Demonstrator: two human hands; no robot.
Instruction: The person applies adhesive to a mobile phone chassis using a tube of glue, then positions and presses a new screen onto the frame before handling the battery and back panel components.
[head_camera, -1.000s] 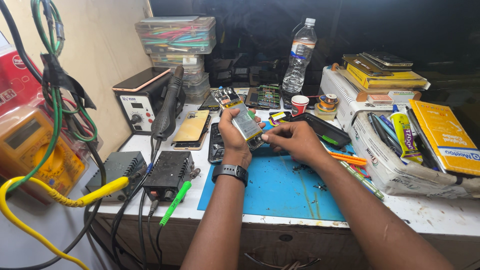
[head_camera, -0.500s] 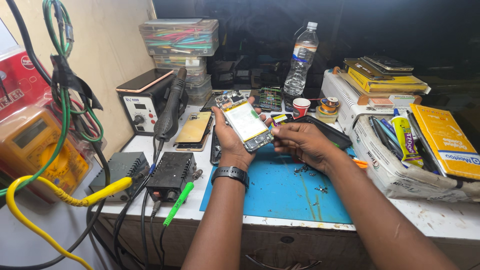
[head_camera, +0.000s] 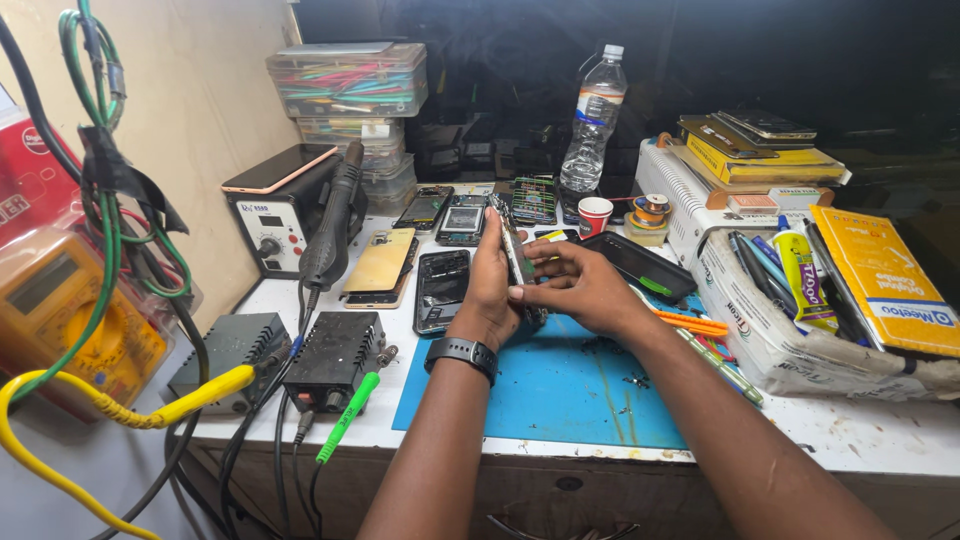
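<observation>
The left hand (head_camera: 492, 285) is curled around a phone (head_camera: 518, 255), holding it on edge above the blue mat (head_camera: 560, 390) on the counter (head_camera: 860, 440). The right hand (head_camera: 580, 285) pinches the phone's near edge, fingers bent and close together.

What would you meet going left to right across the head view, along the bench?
Yellow multimeter → black soldering station → left hand holding the phone → right hand → yellow booklet.
</observation>
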